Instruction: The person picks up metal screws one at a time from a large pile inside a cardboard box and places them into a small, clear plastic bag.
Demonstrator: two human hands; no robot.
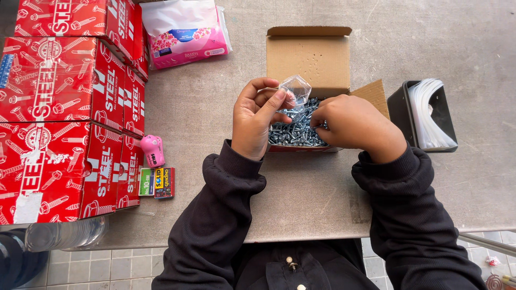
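A small clear plastic bag (294, 91) is pinched at its open mouth between the thumb and fingers of the left hand (258, 121), held up just above an open cardboard box (312, 59) that sits near the middle of the tabletop (215, 107), toward its far edge. The box is filled with a heap of small silver screws (295, 131), and its lid flap stands upright at the back while a side flap sticks out to the right. The right hand (352, 126) is curled over the right part of the heap, fingers bent down and closed among the screws; whether it grips any cannot be told, since the fingertips are hidden. Both arms wear dark sleeves (226, 215) that come in over the near edge of the tabletop. Just right of the box, near the right edge, a black tray (400, 113) holds a stack of more clear bags (430, 110) standing on edge. At the far edge, left of the box, lies a pink pack of tissues (185, 32). Along the left edge, red cartons printed with screw pictures (59, 118) are stacked together. Beside them, toward the near left corner, lie a small pink stapler (152, 150) and two little boxes of staples (156, 182). A clear plastic bottle (64, 233) lies just past the near left corner.
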